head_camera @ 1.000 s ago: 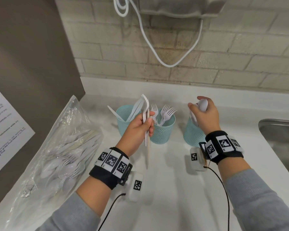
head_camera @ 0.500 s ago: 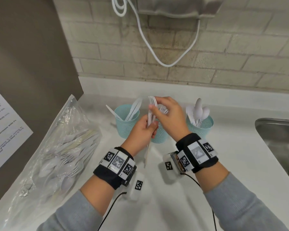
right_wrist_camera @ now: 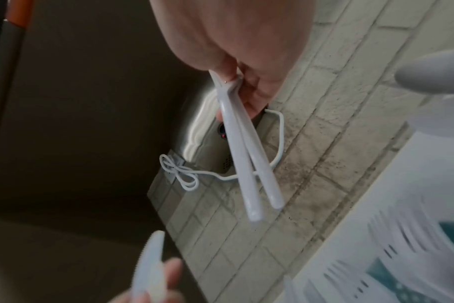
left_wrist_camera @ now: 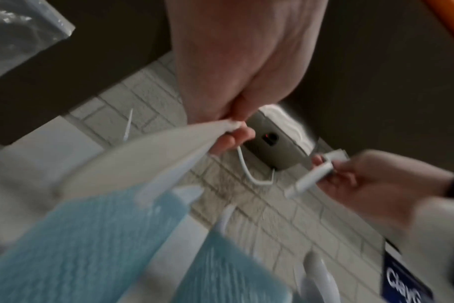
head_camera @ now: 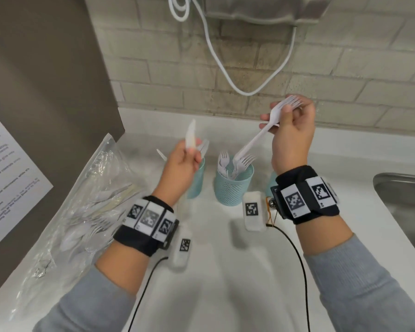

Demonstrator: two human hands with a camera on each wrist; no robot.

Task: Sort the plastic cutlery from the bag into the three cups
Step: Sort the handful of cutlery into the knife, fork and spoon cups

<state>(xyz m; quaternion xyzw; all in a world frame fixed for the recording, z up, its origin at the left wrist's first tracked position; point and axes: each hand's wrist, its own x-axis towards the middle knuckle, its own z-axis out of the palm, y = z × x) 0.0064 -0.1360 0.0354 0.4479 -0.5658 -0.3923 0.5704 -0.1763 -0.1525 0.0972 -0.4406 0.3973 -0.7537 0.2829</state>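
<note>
Forks (head_camera: 271, 123), white plastic, tines up

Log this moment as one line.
left hand: holds knife | right hand: holds forks above middle cup | bag: cutlery left

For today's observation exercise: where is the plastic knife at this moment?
In the head view, the plastic knife is at left of centre, pinched upright in the left hand, above the leftmost cup and left of the fork cup.
</note>
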